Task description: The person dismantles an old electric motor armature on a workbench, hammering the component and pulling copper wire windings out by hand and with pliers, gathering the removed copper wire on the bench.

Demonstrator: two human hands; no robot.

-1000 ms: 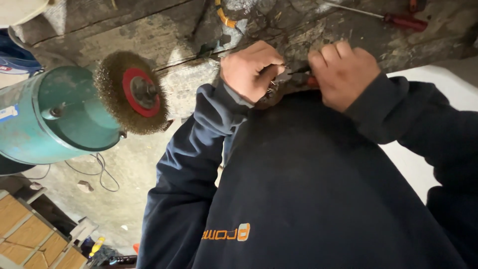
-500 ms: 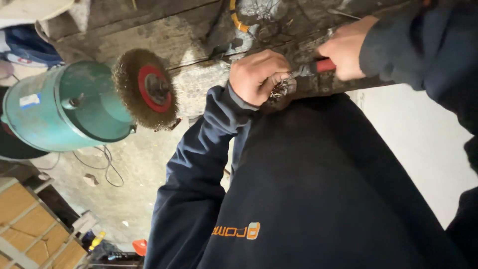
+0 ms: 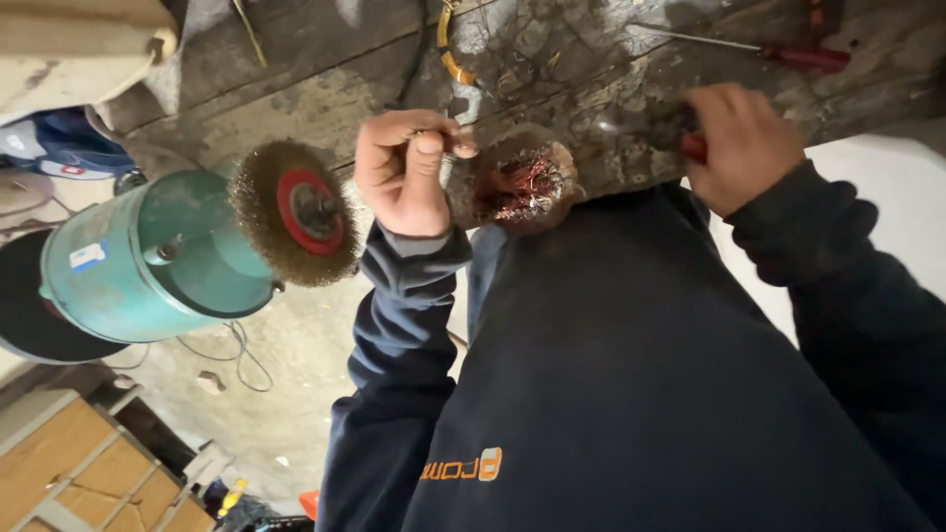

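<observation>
A round metal part with copper wire windings [image 3: 522, 182] rests at the edge of a worn wooden workbench [image 3: 325, 99], against my dark sweatshirt. My left hand [image 3: 404, 172] is just left of it, thumb and fingers pinched on a thin wire end [image 3: 445, 146]. To the right of the part, my right hand [image 3: 744, 143] is closed around a red-handled tool [image 3: 694, 148]; its tip is hidden.
A teal bench grinder [image 3: 148, 266] with a round wire brush wheel [image 3: 296, 212] juts out left of my left hand. A red-handled screwdriver [image 3: 808, 56] and a yellow cable [image 3: 448, 54] lie on the bench. Below are a concrete floor [image 3: 296, 394] and wooden boxes [image 3: 69, 473].
My hands, close together over the part before, have drawn apart, and the copper windings now show. The right hand moved right with the red-handled tool; the left lifted, pinching a wire.
</observation>
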